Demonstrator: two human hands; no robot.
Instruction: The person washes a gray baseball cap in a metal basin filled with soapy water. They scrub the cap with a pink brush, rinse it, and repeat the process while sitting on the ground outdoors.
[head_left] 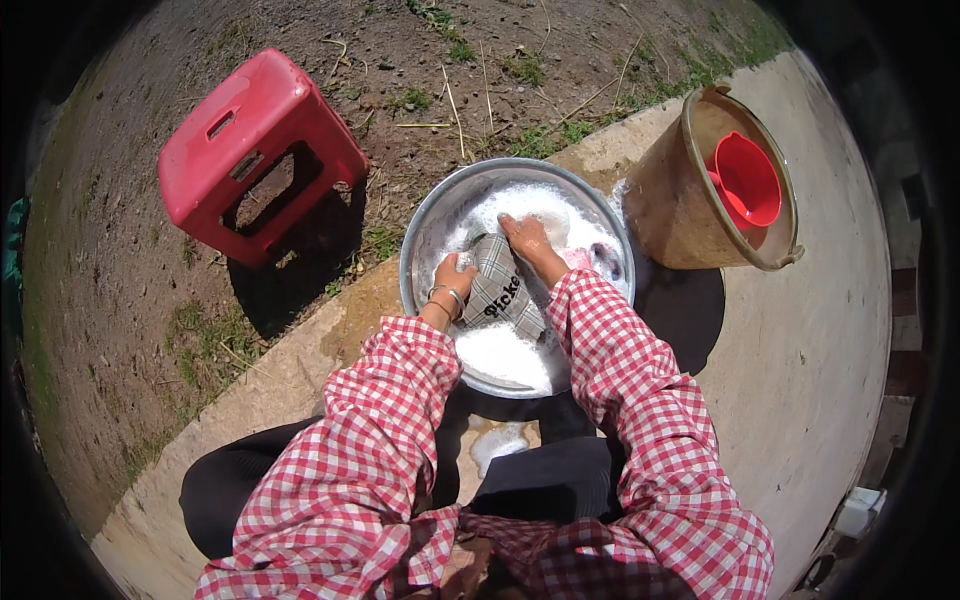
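Observation:
A round metal basin [412,262] full of white suds [500,358] stands in front of me. In it lies a grey plaid cloth item [492,275] with dark lettering, its lower part among the foam; I cannot tell whether it is a cap or something else. My left hand [452,284], with bracelets at the wrist, is closed on its left edge. At its far right edge is my right hand [532,244], fingers bent and wet, partly hidden by foam. Pink and dark cloth [592,258] shows in the suds beside my right wrist.
A red plastic stool [235,130] stands on the soil at the far left. Close to the basin's right side is a brown bucket [655,195] with a red plastic scoop [748,180] inside. Beneath the basin runs a concrete slab [800,350], with spilled foam [497,445] near my knees.

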